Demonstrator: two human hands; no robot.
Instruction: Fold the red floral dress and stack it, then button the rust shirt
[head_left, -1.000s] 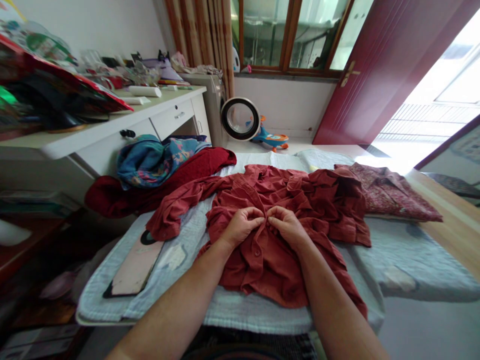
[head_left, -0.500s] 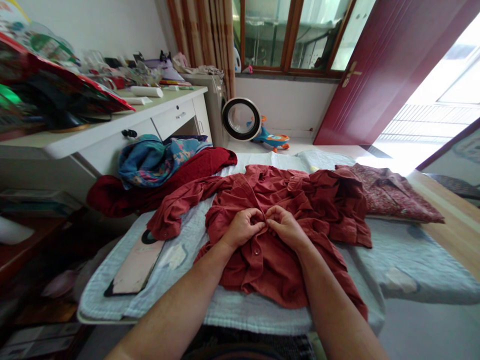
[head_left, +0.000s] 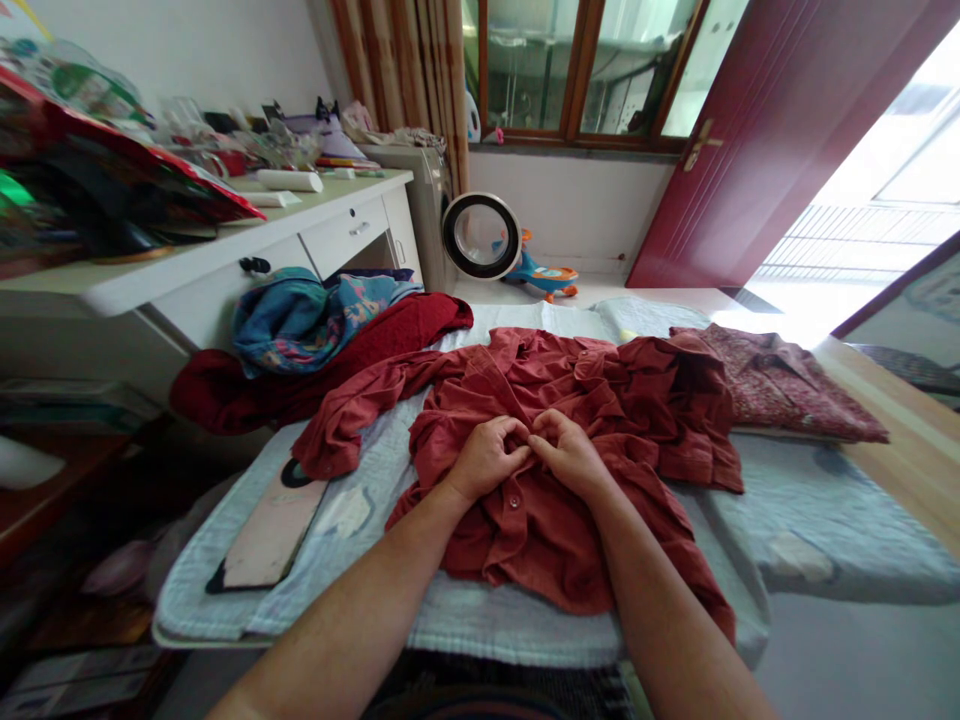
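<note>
A rust-red button-up shirt (head_left: 555, 560) lies spread in front of me, its sleeves out to both sides. My left hand (head_left: 491, 458) and my right hand (head_left: 564, 452) meet at the middle of its front, fingertips almost touching. Each pinches the button placket between thumb and fingers. Whatever button sits there is hidden by my fingers. Just below them, a button (head_left: 514, 502) shows on the placket. The left cuff rests by the upper end of a flat pale pink panel (head_left: 262, 535) with black ends.
A light blue patterned cloth (head_left: 435, 630) covers the surface beneath. Dark red cloth (head_left: 217, 390) and a blue floral garment (head_left: 281, 325) are heaped at left, by a cluttered white desk (head_left: 337, 215). Folded patterned clothing (head_left: 787, 385) lies at right. Behind stands a washer with its round door (head_left: 451, 235) open.
My fingertips have shifted slightly at the placket, the right thumb and fingers moving a little against the left. The shirt lies as before.
</note>
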